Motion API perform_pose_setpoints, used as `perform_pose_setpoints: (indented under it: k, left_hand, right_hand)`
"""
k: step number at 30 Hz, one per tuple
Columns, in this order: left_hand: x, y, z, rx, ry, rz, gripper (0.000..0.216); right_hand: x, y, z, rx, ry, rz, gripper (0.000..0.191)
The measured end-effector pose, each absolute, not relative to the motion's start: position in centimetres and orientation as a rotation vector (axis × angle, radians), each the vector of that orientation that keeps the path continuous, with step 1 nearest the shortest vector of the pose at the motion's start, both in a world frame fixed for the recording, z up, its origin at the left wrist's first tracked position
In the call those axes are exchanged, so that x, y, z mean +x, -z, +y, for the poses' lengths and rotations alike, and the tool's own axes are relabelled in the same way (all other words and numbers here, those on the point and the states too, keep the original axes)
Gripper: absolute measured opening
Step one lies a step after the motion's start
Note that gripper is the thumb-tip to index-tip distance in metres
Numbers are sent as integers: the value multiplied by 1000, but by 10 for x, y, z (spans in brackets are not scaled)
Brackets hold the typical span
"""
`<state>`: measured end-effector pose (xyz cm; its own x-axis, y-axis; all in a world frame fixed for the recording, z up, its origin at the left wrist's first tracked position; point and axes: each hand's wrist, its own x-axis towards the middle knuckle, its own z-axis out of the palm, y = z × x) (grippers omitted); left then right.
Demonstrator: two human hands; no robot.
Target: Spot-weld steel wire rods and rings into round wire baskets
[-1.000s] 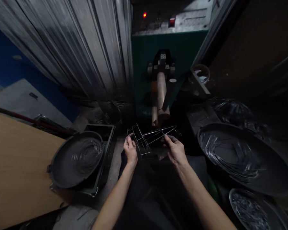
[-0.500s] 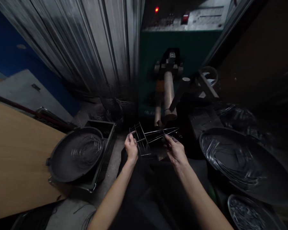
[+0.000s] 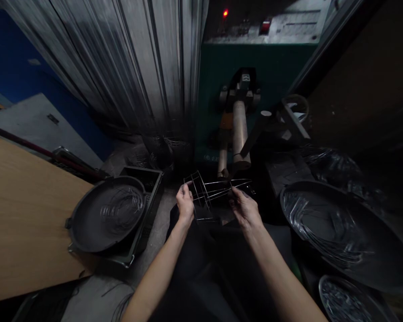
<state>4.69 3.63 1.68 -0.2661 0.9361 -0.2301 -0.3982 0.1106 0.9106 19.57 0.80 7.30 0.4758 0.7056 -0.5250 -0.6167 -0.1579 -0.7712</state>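
Between my two hands is a wire frame (image 3: 206, 197) made of thin shiny rods, just below and in front of the machine's electrode arms (image 3: 241, 134). My left hand (image 3: 185, 201) is closed on the frame's left, box-like end, thumb upward. On the right, my right hand (image 3: 244, 205) pinches a thin wire at the frame's longer, tapering end; its lower fingers curl out of sight. Darkness hides how the wires meet behind the fingers.
A green machine (image 3: 208, 89) with a lit red lamp stands ahead. Left, a round black pan (image 3: 83, 232) with wire pieces rests on a crate (image 3: 156, 188). Right are a large pan (image 3: 383, 250) of bent wires and a bowl (image 3: 322, 286) of small metal parts.
The view has shifted slightly, so the surroundings sit a little further right. Both hands keep their hold, and the wire frame has turned slightly, showing more of its rods.
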Motion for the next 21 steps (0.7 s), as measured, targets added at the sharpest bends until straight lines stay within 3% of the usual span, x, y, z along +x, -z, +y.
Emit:
perform_pose_setpoints:
  k: [10,21]
  left_hand:
    - [43,-26,39,602,-1456,1146,47]
    - [47,-24,56,548,-1533,1119,45]
  right_hand:
    - [193,-71,11,-1263,-1165,-113,12]
    - [208,-66,-15,-1292,-1089,-127,26]
